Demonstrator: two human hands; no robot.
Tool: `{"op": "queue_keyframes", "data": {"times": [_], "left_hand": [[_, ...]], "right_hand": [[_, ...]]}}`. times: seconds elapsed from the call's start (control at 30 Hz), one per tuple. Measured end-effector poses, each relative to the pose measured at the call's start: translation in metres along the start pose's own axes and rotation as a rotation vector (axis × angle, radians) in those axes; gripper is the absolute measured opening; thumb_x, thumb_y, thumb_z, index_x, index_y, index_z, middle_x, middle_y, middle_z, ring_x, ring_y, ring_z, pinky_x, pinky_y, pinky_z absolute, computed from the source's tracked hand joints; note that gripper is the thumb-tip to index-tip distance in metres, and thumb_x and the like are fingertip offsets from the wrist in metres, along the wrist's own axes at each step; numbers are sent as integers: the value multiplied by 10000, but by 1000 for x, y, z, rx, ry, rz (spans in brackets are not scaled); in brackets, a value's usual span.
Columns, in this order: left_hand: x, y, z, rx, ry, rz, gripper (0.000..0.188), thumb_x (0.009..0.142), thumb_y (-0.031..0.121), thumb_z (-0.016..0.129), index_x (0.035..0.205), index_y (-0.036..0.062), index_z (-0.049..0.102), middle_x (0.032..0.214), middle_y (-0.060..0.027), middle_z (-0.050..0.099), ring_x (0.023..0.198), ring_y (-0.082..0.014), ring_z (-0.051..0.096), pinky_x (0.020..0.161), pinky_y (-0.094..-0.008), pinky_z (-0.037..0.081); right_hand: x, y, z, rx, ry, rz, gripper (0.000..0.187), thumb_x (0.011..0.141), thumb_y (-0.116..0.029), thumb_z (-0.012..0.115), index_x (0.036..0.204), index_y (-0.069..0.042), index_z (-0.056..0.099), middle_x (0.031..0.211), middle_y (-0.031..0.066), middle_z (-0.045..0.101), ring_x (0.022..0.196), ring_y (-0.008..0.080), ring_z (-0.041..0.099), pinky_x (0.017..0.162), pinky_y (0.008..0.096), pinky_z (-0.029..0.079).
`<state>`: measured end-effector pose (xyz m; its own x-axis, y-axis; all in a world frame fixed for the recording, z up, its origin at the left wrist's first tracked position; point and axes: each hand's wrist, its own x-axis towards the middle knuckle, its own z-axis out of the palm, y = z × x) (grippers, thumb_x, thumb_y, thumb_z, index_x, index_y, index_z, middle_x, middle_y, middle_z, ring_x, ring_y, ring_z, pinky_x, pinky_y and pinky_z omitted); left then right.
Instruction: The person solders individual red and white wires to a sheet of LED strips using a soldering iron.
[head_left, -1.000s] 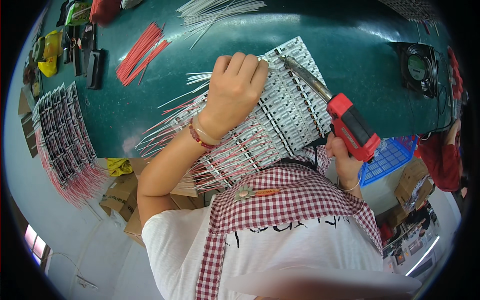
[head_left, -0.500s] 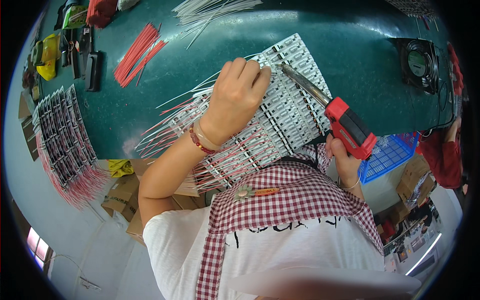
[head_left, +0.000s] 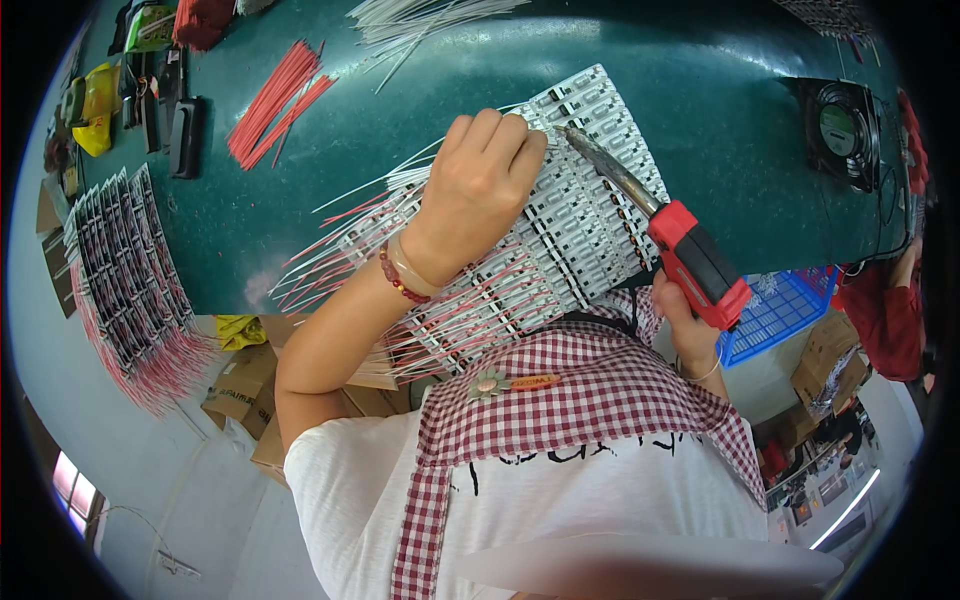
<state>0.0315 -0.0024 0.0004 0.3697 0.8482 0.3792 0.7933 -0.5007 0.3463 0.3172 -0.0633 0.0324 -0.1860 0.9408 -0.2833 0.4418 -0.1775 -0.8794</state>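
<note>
A panel of small circuit boards (head_left: 590,215) lies tilted on the green table's near edge, with red and white wires (head_left: 330,265) fanning out from its left side. Over the panel, my left hand (head_left: 480,190) is closed in a pinch. Thin white wires run behind that hand, but its fingertips are hidden and I cannot make out what they hold. My right hand (head_left: 685,320) grips a red and black soldering gun (head_left: 697,262) from below. The gun's metal barrel points up and left, and its tip sits close beside my left fingertips, above the upper rows of boards.
Bundles of red wires (head_left: 275,110) and white wires (head_left: 425,25) lie toward the back of the green table (head_left: 720,120). A black fan (head_left: 840,130) stands at right, above a blue basket (head_left: 780,315). Wired panels (head_left: 130,280) hang at left. Hand tools (head_left: 183,135) lie back left.
The soldering gun's body has shifted slightly left and down, its tip staying near my left fingers. My left hand keeps its pinch over the panel.
</note>
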Motion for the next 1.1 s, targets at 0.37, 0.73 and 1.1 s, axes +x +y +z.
{"op": "queue_keyframes", "data": {"times": [0.37,0.73,1.1], "left_hand": [[0,-1,-1,22,6,4,217,708,71,597,911,2,626,823,-72,517,784,-218,515,695,-330,413],[1,6,-4,116,29,43,219,707,77,600,912,8,629,821,-66,513,801,-210,522,719,-337,414],[-2,15,-6,-32,-40,-46,276,725,31,633,997,4,676,804,-59,515,752,-216,515,678,-342,405]], "right_hand": [[-3,0,1,41,30,-82,155,822,-109,712,944,-20,678,779,59,631,642,163,617,574,279,482],[-2,-18,-6,399,-31,49,580,935,-439,610,1218,54,501,630,70,550,488,114,486,457,235,372],[-7,-9,-1,366,-37,82,444,928,-354,637,1123,32,539,642,73,557,499,112,488,458,238,369]]}}
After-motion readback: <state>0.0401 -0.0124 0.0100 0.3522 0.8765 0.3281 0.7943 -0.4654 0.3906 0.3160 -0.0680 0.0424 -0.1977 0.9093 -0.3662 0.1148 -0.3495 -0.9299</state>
